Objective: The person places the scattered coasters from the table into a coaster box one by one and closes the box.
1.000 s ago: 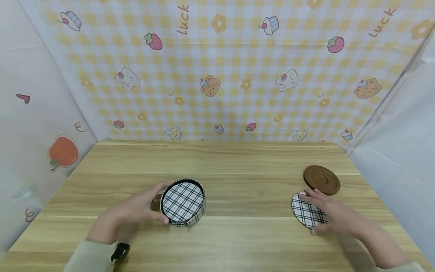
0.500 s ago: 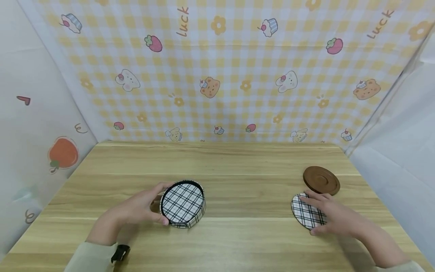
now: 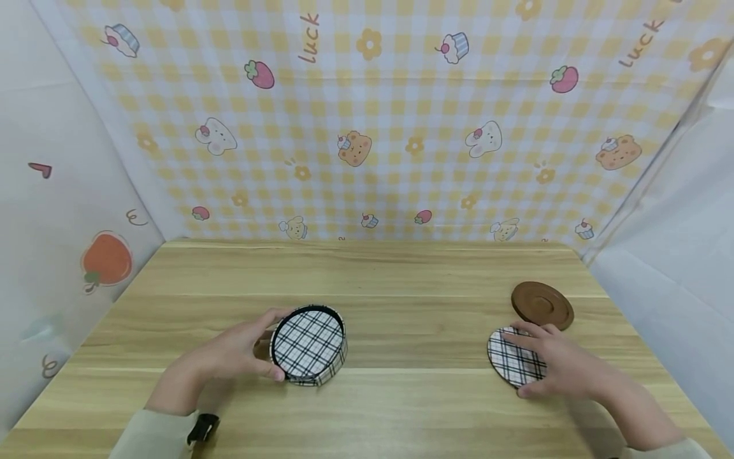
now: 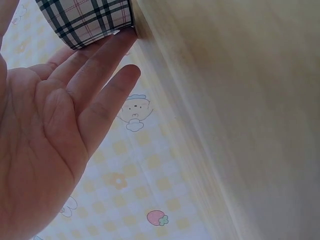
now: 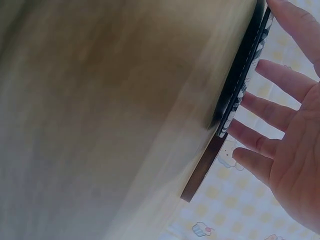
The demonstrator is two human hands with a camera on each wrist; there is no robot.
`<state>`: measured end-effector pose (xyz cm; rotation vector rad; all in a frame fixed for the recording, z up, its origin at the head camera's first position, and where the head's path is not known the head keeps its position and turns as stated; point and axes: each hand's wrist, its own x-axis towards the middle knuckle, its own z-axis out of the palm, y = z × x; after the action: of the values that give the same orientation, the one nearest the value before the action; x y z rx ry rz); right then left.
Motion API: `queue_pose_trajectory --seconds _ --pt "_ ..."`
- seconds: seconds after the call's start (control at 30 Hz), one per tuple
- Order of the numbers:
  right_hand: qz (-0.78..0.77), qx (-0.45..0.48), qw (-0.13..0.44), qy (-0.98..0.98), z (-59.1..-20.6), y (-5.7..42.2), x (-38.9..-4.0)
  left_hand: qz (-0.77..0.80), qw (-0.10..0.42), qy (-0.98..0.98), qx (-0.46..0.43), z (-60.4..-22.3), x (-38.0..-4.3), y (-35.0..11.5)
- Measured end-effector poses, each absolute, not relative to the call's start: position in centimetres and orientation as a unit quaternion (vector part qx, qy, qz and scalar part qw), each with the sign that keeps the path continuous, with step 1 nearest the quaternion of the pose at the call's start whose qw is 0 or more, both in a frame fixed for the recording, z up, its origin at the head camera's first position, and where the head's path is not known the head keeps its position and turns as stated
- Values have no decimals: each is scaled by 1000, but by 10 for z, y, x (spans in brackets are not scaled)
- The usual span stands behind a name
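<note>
A round plaid coaster holder point(image 3: 309, 344) with a black inner rim sits left of centre on the table. My left hand point(image 3: 229, 350) holds its left side, thumb at the near edge and fingers round the far side. In the left wrist view, fingertips rest against the plaid wall of the holder point(image 4: 92, 20). On the right, a flat plaid coaster point(image 3: 513, 357) with a dark stitched edge lies under my right hand point(image 3: 564, 363). That hand spans the coaster, thumb at its near edge and fingers at its far edge, covering its right part.
A brown round wooden coaster point(image 3: 541, 305) with a recessed centre lies just behind the plaid coaster. The wood-grain table point(image 3: 401, 408) ends at a yellow checked cloth backdrop point(image 3: 390, 95), with white sheets point(image 3: 682, 242) at both sides.
My right hand and the plaid coaster have shifted slightly left. The left hand and the holder keep their place.
</note>
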<state>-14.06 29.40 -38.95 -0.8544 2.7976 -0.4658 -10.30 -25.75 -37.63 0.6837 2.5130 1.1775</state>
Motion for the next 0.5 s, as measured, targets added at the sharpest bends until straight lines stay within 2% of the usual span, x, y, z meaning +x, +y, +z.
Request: queue_pose_trajectory --seconds 0.5 --pt "-158 -301 69 938 -382 271 -143 406 135 873 236 -376 -101 -257"
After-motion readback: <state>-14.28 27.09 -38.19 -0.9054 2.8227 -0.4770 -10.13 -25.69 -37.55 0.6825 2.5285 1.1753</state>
